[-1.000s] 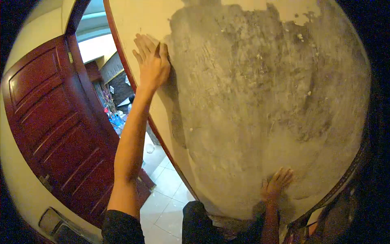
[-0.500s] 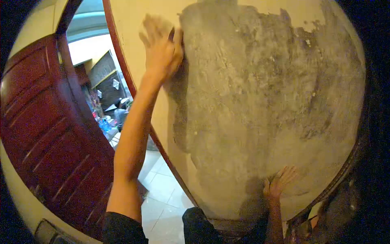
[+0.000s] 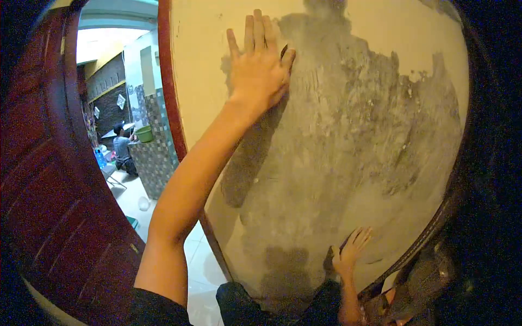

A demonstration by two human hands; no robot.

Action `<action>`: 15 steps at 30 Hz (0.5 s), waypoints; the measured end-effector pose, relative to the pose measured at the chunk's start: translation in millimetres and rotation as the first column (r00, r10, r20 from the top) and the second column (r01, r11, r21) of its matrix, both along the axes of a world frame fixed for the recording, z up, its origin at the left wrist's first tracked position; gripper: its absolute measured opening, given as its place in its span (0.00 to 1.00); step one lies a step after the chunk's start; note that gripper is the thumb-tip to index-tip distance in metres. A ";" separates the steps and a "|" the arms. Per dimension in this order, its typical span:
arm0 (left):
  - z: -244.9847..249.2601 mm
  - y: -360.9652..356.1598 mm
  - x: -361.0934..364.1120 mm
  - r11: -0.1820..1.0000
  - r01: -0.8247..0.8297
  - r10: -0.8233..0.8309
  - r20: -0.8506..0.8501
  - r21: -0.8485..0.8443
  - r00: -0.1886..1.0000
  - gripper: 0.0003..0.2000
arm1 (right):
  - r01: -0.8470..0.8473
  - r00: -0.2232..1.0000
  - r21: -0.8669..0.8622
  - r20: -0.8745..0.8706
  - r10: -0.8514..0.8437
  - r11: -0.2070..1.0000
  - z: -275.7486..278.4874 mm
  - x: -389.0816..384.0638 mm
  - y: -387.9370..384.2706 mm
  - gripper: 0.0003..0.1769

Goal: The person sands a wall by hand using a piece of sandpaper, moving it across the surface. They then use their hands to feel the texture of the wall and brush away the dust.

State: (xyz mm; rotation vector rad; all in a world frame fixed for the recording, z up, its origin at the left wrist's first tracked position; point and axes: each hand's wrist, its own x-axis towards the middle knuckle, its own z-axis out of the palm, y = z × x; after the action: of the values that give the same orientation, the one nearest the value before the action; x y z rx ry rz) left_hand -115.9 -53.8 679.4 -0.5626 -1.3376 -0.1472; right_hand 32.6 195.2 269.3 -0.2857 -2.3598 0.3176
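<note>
My left hand (image 3: 258, 76) lies against the upper part of the wall, fingers stretched and spread. A thin dark piece (image 3: 284, 50) pokes out between its thumb and forefinger; the rest of it is hidden under the palm, and I cannot make out its kind. Beneath the hand, yellow paint meets a large rough grey patch (image 3: 337, 136) of bare plaster. Low on that patch, my right hand (image 3: 350, 255) is placed with its fingers extended and its palm turned to the wall. Nothing shows in the right hand.
A dark red door (image 3: 38, 163) stands at the left, beside a red door frame (image 3: 173, 81). Through the opening a person (image 3: 122, 146) crouches near a green bucket (image 3: 144, 134) on a tiled ledge. Dark clutter (image 3: 418, 282) sits at the lower right.
My view has turned left, so more of the room beyond the doorway shows. My left hand, blurred before, is now sharp with fingers spread. My right hand stays low on the wall.
</note>
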 end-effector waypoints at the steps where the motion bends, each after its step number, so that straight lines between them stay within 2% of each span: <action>1: 17.7 0.9 7.7 1.000 0.001 -0.001 -0.017 0.009 1.000 0.31 | 0.003 1.000 -0.023 0.008 -0.003 1.000 0.5 -0.7 -3.8 0.57; 3: 62.4 5.7 19.8 0.944 -0.330 0.320 0.218 0.013 0.922 0.33 | 0.002 1.000 0.001 -0.025 -0.001 1.000 -4.0 -2.1 -4.2 0.57; 5: 104.0 13.0 11.1 0.979 -0.167 0.147 0.166 0.114 0.975 0.32 | -0.001 0.999 0.021 -0.050 0.002 1.000 -4.0 -4.7 -5.8 0.57; 8: 114.8 15.8 -2.9 0.985 -0.120 0.108 0.101 0.127 0.989 0.31 | 0.036 0.999 -0.021 0.010 -0.036 0.999 -5.4 -1.5 -2.8 0.55; 9: 103.8 13.3 -2.8 0.984 -0.126 0.112 0.113 0.127 0.987 0.31 | 0.026 1.000 -0.005 0.012 -0.026 1.000 -6.5 -1.1 -1.4 0.54; 11: 71.2 0.8 10.2 0.940 -0.336 0.332 0.080 0.054 0.940 0.32 | 0.011 1.000 0.003 0.010 -0.011 1.000 -3.7 -3.2 0.9 0.54; 13: 29.0 -10.0 17.7 0.844 -0.530 0.534 0.211 -0.080 0.819 0.32 | -0.039 0.998 0.015 -0.055 0.040 0.999 -4.1 -0.7 2.9 0.53; 15: -16.0 -32.2 -7.0 0.982 -0.184 0.180 0.095 0.043 0.979 0.29 | -0.050 0.997 0.022 -0.057 0.051 0.999 -9.4 -3.6 8.5 0.53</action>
State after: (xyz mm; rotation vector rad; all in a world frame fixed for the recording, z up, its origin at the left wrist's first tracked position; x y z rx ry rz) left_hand -122.9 -85.9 663.4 -0.3909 -1.4625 -0.0575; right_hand 29.0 203.7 260.0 -0.2048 -2.3148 0.3208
